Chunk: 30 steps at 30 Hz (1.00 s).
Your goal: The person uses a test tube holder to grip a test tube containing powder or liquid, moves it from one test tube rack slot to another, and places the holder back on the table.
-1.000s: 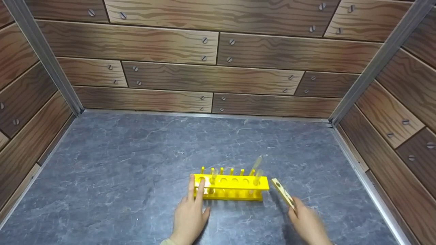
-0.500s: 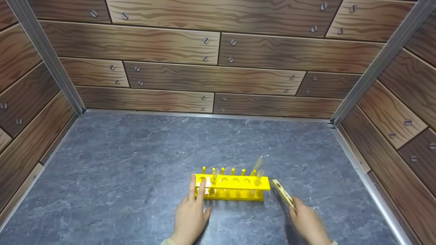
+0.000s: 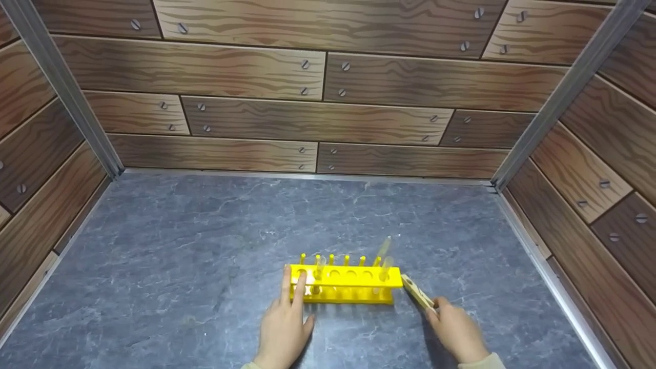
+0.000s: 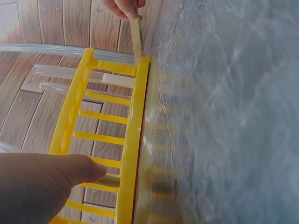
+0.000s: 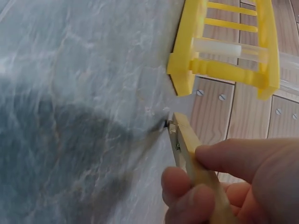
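Note:
A yellow test tube rack (image 3: pixel 359 277) stands on the grey surface with a row of pegs along its back. My left hand (image 3: pixel 284 328) lays two straight fingers on its left end, while its thumb (image 4: pixel 91 170) shows beside a tube with brownish contents in the left wrist view. My right hand (image 3: pixel 458 328) pinches a wooden test tube clamp (image 5: pixel 189 142), whose tip points at the rack's right end, close beside it. One clear tube (image 3: pixel 320 269) sits in a left hole, another (image 3: pixel 386 269) in the right end hole. Behind that leans a tube (image 3: pixel 385 247) over the rearmost right peg.
Wood-print panels (image 3: pixel 246 118) wall the back and both sides, joined by metal corner strips (image 3: pixel 564 102). A metal edge (image 3: pixel 302 176) runs along the back of the grey marbled surface (image 3: pixel 205 230). In the right wrist view, white material (image 5: pixel 217 48) shows inside a tube.
My right hand has moved slightly left, bringing the clamp's tip nearer to the rack's right end. The left hand stays on the rack. The head view has shifted a little.

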{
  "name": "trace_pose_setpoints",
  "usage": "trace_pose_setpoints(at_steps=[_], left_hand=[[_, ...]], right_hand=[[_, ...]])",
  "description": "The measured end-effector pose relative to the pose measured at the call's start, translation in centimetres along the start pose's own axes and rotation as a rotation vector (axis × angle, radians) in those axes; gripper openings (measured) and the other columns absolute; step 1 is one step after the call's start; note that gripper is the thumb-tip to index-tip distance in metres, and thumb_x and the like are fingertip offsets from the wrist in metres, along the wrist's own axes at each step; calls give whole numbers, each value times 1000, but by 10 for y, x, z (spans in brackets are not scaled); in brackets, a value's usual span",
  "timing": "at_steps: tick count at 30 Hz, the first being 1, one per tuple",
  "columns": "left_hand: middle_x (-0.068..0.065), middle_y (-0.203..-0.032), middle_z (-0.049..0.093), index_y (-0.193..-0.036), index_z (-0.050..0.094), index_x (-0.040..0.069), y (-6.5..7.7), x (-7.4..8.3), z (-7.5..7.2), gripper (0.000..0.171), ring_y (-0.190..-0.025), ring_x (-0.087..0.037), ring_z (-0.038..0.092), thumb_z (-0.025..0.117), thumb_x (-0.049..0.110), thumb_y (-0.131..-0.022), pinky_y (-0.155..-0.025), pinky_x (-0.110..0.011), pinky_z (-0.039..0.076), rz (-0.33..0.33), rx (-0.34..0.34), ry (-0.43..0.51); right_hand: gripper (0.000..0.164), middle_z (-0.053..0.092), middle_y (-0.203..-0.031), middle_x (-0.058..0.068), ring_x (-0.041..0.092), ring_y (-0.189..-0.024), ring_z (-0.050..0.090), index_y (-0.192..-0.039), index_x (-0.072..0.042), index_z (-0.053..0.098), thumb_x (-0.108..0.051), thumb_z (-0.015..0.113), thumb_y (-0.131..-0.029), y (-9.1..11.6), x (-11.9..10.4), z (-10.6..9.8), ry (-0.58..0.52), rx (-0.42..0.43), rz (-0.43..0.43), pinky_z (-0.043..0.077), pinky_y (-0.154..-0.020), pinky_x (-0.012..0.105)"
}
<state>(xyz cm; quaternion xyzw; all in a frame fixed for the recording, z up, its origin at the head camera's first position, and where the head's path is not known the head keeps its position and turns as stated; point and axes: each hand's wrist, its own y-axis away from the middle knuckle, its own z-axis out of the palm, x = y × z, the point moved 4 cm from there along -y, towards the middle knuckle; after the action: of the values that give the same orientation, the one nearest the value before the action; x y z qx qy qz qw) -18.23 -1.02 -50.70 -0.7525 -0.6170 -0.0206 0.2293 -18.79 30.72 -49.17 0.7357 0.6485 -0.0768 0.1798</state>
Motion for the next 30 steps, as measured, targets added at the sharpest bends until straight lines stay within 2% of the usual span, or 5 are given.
trace_pose_setpoints(at_steps=[9,18,24,27,30], left_hand=[[-20,-150,20,-146,31,13,-2,0,-3,94,-55,-12,42,80,35,-68,-47,-27,39,5,39,2],[-21,-149,23,-145,34,12,0,-2,-8,94,-53,-11,41,82,35,-66,-46,-26,39,28,66,-8],[-22,-147,27,-143,37,11,1,-2,-14,94,-47,-7,35,83,34,-64,-42,-23,35,72,117,-9],[-23,-149,23,-144,35,11,1,-3,-18,91,-45,-5,32,79,38,-70,-42,-22,33,62,81,8],[-25,-151,13,-146,32,12,2,-6,-26,87,-47,-8,37,72,45,-77,-46,-24,38,12,40,14]], right_hand=[[15,48,-60,3,18,-51,45,-81,-5,56,-18,60,-87,-6,-3,4,122,-30,-29,37,-45,34],[21,50,-62,3,18,-53,47,-80,-6,57,-25,62,-87,-8,-6,9,141,-88,12,39,-47,34],[42,62,-97,19,35,-81,60,-111,4,57,-28,65,-86,-3,-21,-17,153,161,-73,48,-65,49],[46,57,-113,25,41,-99,55,-120,6,54,-26,64,-88,5,-34,-33,139,309,-140,41,-83,57],[53,48,-127,27,44,-113,46,-126,5,50,-29,64,-88,14,-48,-44,112,374,-209,28,-93,62]])
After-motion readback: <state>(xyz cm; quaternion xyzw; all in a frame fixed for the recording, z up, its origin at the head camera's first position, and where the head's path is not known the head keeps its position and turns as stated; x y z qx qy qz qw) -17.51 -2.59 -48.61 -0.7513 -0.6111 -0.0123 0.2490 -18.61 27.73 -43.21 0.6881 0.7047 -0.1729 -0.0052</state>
